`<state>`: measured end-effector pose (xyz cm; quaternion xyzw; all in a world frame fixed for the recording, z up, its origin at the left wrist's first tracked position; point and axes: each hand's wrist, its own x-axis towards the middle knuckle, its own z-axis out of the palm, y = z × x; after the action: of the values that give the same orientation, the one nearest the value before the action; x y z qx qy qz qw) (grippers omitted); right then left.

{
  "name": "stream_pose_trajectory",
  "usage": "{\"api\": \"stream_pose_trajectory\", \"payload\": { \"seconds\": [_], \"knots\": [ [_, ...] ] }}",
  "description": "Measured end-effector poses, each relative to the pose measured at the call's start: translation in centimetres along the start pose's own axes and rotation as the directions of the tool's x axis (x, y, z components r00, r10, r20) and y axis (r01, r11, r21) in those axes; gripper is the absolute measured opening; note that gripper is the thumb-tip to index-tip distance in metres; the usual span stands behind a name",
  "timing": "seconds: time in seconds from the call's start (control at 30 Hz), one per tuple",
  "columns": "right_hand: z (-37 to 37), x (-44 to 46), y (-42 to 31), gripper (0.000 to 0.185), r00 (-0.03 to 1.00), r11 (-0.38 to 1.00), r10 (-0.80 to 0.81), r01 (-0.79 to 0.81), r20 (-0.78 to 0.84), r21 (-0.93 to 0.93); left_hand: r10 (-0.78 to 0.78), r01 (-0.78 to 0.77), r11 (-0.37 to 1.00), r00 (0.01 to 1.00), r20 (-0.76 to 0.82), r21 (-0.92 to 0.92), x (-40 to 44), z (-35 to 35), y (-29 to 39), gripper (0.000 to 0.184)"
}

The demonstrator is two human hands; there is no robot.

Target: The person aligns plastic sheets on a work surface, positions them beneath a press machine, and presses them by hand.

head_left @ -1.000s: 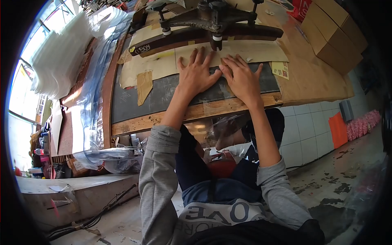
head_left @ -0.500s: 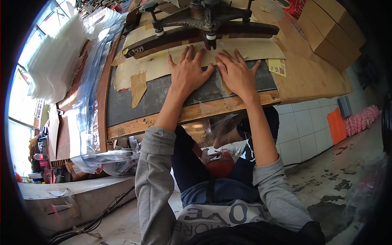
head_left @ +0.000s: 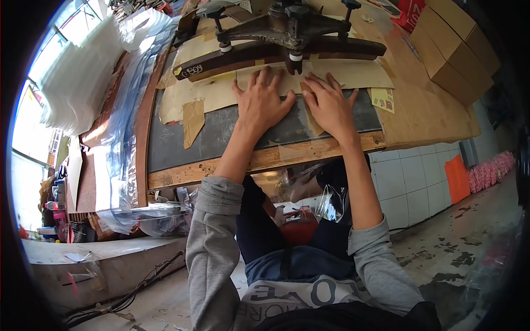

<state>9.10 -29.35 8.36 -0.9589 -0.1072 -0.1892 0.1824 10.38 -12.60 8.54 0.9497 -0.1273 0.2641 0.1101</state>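
Note:
My left hand (head_left: 261, 105) lies palm down with its fingers spread, fingertips on a pale strip (head_left: 215, 91) taped over the dark worktop (head_left: 226, 118). To its right, my right hand (head_left: 332, 110) rests in the same way, fingers apart and pointing at the machine. Just beyond the fingertips is a long dark bar (head_left: 232, 62), carried by a black metal machine head (head_left: 290, 27) with knobs. Clear plastic film (head_left: 331, 203) hangs below the table's wooden edge (head_left: 265, 160) between my forearms. Whether film also lies under my palms is hard to make out.
Cardboard boxes (head_left: 447, 52) stand at the right rear of the table. Stacked translucent sheets (head_left: 83, 77) and clear blue-tinted plastic (head_left: 135, 99) are on the left. An orange sheet (head_left: 456, 174) and a pink bundle (head_left: 490, 169) stand near the tiled wall.
The view has shifted slightly, so the table and machine appear lower and further right. Both hands keep nearly the same place beside the bar. The hanging film shows a brighter fold.

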Motion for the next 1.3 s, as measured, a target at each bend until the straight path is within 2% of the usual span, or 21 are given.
{"api": "stream_pose_trajectory", "payload": {
  "seconds": [0.1,0.2,0.3,0.4,0.5,0.6,0.67,0.7,0.8,0.97,1.07,1.3],
  "knots": [
    [0.0,0.2,0.1,0.032,1.0,0.999,0.003,-0.003,0.002,0.031,-0.019,0.019,0.999,1.0,0.005,-0.033,0.0,-0.1,-0.1,0.054],
    [-0.2,0.2,-0.3,0.031,1.0,1.0,0.003,-0.003,-0.024,0.015,-0.049,0.047,0.999,0.996,0.081,0.022,0.1,-0.2,-0.1,0.056],
    [-0.4,0.1,-0.5,0.031,0.999,1.0,-0.012,0.012,-0.03,-0.029,-0.065,0.063,0.998,0.994,0.089,0.019,0.2,-0.1,-0.1,0.057],
    [-0.7,0.2,-0.8,0.038,0.998,0.991,-0.059,0.058,-0.006,-0.117,-0.051,0.051,0.999,0.997,0.063,-0.006,0.2,0.1,-0.1,0.06],
    [0.6,1.2,-0.7,0.047,0.997,0.994,-0.071,0.068,-0.041,-0.085,-0.037,0.037,0.999,0.995,0.092,-0.002,0.1,0.1,-0.1,0.061],
    [2.0,2.0,-0.1,0.054,0.995,0.994,-0.099,0.097,-0.03,-0.048,-0.024,0.02,0.999,0.983,0.183,0.025,0.4,0.6,-0.6,0.062],
    [1.1,1.8,-0.2,0.056,0.996,0.999,-0.052,0.051,0.068,0.014,-0.059,0.054,0.998,0.957,0.283,0.022,0.7,-0.5,0.0,0.063],
    [1.5,1.5,-0.1,0.054,0.998,0.998,-0.069,0.069,-0.004,-0.009,-0.047,0.026,0.997,0.952,0.303,0.071,0.8,-0.4,-0.2,0.063],
    [1.4,1.8,-0.3,0.057,0.998,1.0,-0.012,0.013,0.068,-0.012,-0.058,0.011,0.988,0.948,0.312,0.152,1.1,0.2,-0.9,0.061],
    [1.6,2.1,-0.4,0.059,0.988,1.0,0.02,-0.016,0.155,-0.025,-0.07,0.023,0.991,0.933,0.354,0.135,1.3,0.2,-1.1,0.06],
    [1.5,2.4,-0.1,0.059,0.989,1.0,0.017,-0.014,0.145,-0.022,-0.107,0.054,0.985,0.935,0.339,0.162,1.5,0.3,-0.5,0.06],
    [0.9,2.7,0.3,0.06,0.984,1.0,-0.005,0.003,0.177,0.016,-0.076,0.028,0.988,0.944,0.321,0.15,1.2,0.1,-0.2,0.059]
  ]
}}
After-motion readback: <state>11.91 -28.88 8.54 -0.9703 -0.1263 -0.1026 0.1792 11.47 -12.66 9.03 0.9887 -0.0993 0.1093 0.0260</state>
